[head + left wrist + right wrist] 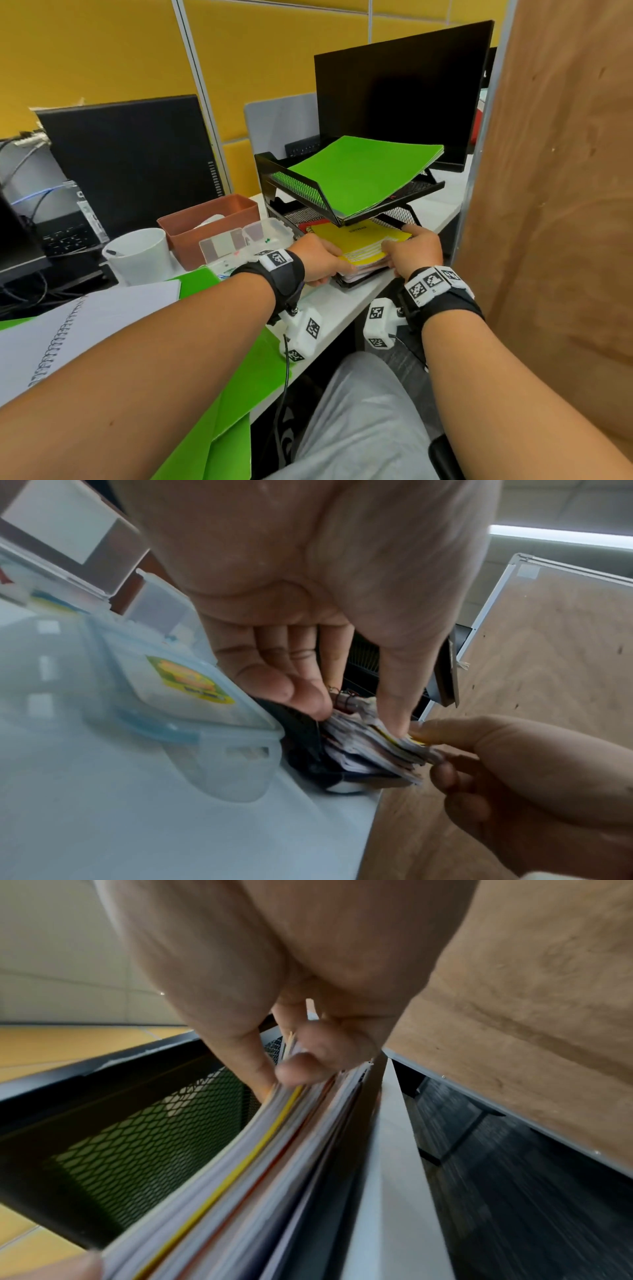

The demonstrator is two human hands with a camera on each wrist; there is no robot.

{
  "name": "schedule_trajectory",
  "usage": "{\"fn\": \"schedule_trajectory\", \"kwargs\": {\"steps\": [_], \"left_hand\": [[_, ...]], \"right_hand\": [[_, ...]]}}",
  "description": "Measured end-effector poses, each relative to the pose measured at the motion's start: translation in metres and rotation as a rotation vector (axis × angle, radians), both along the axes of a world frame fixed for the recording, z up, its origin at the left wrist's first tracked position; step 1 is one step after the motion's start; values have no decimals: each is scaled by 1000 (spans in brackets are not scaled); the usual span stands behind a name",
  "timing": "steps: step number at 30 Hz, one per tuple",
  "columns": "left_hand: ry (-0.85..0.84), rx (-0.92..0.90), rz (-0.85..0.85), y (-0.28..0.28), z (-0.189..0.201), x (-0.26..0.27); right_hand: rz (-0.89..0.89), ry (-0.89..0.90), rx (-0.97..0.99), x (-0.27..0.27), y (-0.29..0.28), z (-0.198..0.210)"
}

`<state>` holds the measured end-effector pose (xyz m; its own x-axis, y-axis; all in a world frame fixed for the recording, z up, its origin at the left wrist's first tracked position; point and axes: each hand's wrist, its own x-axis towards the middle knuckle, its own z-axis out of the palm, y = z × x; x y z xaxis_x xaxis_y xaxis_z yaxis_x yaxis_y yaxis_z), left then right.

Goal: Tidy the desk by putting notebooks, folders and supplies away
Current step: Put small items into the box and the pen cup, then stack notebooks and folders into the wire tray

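Two bare forearms reach forward from the bottom of the head view, each wrist wrapped in a black band carrying white blocks printed with square black-and-white markers. The left hand point(317, 257) grips the near left corner of a stack of notebooks point(364, 247), thumb on top and fingers curled under the edge. The right hand point(414, 249) pinches the near right side of the same stack, thumb above, curled fingers below. The stack sits in the lower tier of a black mesh tray point(301, 186), its near end jutting out over the white desk point(337, 303); its long axis runs away from the person and slightly rightward. The top notebook has a glossy yellow cover; beneath it lie thin white page edges and a red cover. On the tilted upper tier rests a smooth green folder point(359, 171), flat and rectangular. To the left stand a clear plastic lidded box point(245, 240), a brown rectangular bin point(209, 222) and a white cup point(138, 255). A spiral-bound notebook point(78, 329) lies open on further green folders point(239, 387) at the near left.
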<state>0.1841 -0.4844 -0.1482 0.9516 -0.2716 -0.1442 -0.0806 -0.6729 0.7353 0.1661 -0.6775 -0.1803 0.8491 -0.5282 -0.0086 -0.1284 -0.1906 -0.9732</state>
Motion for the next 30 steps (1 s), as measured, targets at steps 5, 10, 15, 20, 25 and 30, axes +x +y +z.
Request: {"fn": "schedule_trajectory", "kwargs": {"steps": [5, 10, 15, 20, 25, 30], "left_hand": [[-74, 87, -22, 2, -3, 0], [-85, 83, -33, 1, -5, -6], [-122, 34, -18, 20, 14, -23], [-109, -108, 77, 79, 36, -46], [-147, -316, 251, 163, 47, -93], [-71, -554, 468, 249, 39, -146]], "right_hand": [[30, 59, -95, 1, 4, -7], [-146, -85, -152, -11, 17, 15], [-30, -114, -21, -15, 41, 22], [274, -22, -96, -25, 76, 27], [595, -15, -76, -48, 136, 46], [725, -31, 435, -72, 200, 70]]}}
